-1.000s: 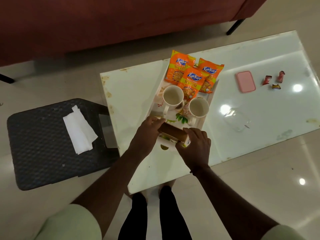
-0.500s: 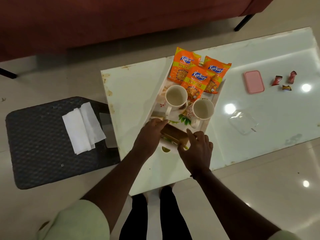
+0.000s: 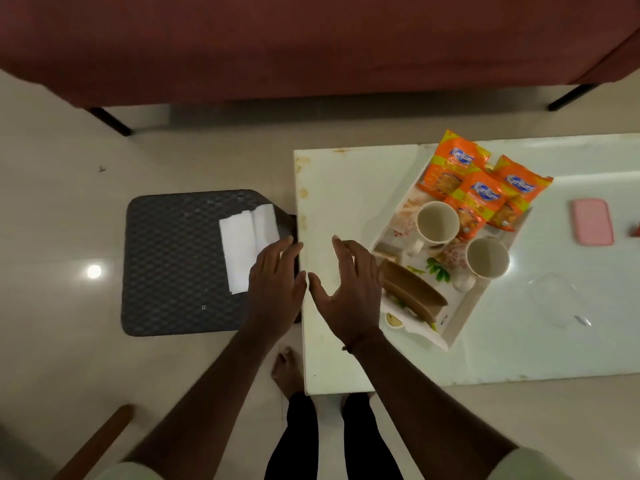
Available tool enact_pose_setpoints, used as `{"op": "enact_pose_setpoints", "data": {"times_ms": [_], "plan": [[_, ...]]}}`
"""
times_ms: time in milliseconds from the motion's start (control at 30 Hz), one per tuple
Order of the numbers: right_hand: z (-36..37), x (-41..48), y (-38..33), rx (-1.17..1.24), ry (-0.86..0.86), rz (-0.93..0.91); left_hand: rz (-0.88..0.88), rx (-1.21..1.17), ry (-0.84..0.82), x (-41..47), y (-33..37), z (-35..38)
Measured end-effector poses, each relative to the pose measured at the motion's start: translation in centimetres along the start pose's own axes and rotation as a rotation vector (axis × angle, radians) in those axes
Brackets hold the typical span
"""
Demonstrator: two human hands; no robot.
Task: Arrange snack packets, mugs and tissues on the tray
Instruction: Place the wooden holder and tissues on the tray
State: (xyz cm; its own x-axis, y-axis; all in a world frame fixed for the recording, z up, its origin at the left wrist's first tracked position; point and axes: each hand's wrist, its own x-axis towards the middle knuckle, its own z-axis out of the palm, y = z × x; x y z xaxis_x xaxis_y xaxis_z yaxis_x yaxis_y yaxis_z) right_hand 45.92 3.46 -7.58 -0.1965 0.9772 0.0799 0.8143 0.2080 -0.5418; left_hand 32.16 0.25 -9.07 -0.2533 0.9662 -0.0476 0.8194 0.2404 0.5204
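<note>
A white tray [image 3: 460, 315] lies on the white table [image 3: 339, 188]. On it rest three orange snack packets [image 3: 479, 192], two white mugs [image 3: 437, 221] [image 3: 486, 258], and a brown holder [image 3: 412, 292] at the near end. White folded tissues [image 3: 244, 244] lie on a dark stool [image 3: 173, 265] left of the table. My left hand [image 3: 275, 278] hovers open at the stool's right edge, fingertips beside the tissues. My right hand [image 3: 349, 289] is open over the table's left part, just left of the tray.
A pink case [image 3: 591, 225] and a clear plastic lid [image 3: 557, 299] lie on the table right of the tray. A maroon sofa [image 3: 311, 43] stands behind. My bare foot [image 3: 287, 370] is on the floor by the table's near corner.
Both hands have let go of the brown holder, which now rests on the tray, and moved left toward the stool with the tissues. The view has swung left.
</note>
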Motion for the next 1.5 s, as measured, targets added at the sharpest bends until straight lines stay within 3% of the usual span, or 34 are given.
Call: {"op": "enact_pose_setpoints", "data": {"times_ms": [233,467,733,933,1133,1300,1500], "plan": [[3.5,0.5,-6.1,0.082,-0.168,-0.009,-0.178,0.029,0.115,-1.1,-5.8,-3.6],[7.4,-0.3,-8.8,0.114,-0.292,0.082,-0.374,-0.048,0.124,-1.8,-10.1,-4.8],[9.9,-0.9,-11.0,0.261,-0.38,0.389,-0.599,-0.293,0.071,-1.4,-11.1,-3.9],[11.0,-0.3,-10.8,0.457,-0.338,0.668,-0.68,-0.403,0.076,-0.2,-10.4,-2.7],[11.1,0.6,-10.7,0.574,-0.251,0.819,-0.711,-0.406,0.053,0.7,-10.2,-1.5],[10.9,1.2,-11.1,0.519,-0.232,0.649,-0.714,-0.385,0.072,1.3,-10.1,-1.3],[11.3,0.5,-10.6,0.297,-0.34,0.237,-0.794,-0.477,0.116,2.4,-9.5,-2.3]]}}
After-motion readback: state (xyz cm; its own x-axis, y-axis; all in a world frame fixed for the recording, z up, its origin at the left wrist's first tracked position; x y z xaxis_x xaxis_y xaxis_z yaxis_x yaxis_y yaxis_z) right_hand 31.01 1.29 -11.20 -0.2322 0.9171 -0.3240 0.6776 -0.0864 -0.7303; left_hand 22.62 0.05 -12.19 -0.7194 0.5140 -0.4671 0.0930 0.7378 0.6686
